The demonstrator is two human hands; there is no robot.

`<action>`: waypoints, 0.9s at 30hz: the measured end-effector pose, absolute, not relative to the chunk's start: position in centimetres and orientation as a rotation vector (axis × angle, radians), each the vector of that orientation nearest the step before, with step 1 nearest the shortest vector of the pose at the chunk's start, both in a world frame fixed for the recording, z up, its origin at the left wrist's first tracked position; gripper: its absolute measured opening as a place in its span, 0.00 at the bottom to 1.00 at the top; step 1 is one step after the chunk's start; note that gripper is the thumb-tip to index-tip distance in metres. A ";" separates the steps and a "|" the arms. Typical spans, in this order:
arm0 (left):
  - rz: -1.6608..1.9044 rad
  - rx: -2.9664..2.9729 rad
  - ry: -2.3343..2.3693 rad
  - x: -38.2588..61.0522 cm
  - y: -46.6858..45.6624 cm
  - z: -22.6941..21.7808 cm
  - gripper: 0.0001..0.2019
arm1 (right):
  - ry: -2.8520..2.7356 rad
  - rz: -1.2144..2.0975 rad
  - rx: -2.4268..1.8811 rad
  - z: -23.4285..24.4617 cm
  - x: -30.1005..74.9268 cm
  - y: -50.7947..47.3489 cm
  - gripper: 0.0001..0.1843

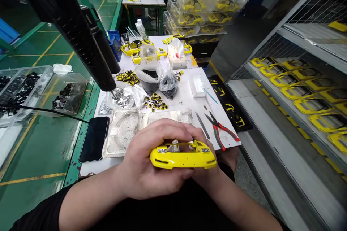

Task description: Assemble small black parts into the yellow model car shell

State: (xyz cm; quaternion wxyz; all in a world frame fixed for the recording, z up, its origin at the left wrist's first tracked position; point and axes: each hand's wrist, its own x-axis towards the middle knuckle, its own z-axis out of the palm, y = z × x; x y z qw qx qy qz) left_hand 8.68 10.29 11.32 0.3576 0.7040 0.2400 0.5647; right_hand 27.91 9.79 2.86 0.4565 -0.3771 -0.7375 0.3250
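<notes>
A glossy yellow model car body [182, 160] is held up at the near edge of the table, its bumper end with two small clear headlights facing me. Around its left side wraps my left hand [146, 162], fingers over the top and thumb underneath. My right hand [204, 173] grips the right end from behind and below, mostly hidden by the shell. Just beyond lies a stained white foam tray [123, 128]. To the right rest grey tweezers [202, 125] and red-handled pliers [219, 130].
A black phone [94, 139] lies at left. Small yellow-and-black parts [156, 102] and bags of black parts [148, 75] stand farther back. A dark tubular arm [89, 47] hangs over the left side. Racks of yellow car bodies [300, 97] stand at right.
</notes>
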 end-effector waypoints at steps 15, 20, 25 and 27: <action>1.406 1.879 0.721 8.3 9.9 10.9 0.23 | -1.759 0.828 -0.814 3.5 28.0 9.6 0.22; 1.410 1.876 0.681 8.6 9.9 11.3 0.21 | -1.782 0.770 -0.831 3.1 28.0 9.7 0.19; 1.456 1.869 0.642 8.5 10.2 9.9 0.30 | -1.814 0.790 -0.816 3.6 28.2 9.8 0.18; 1.504 1.849 0.656 8.4 10.0 9.3 0.34 | -1.846 0.810 -0.847 4.0 28.5 9.7 0.17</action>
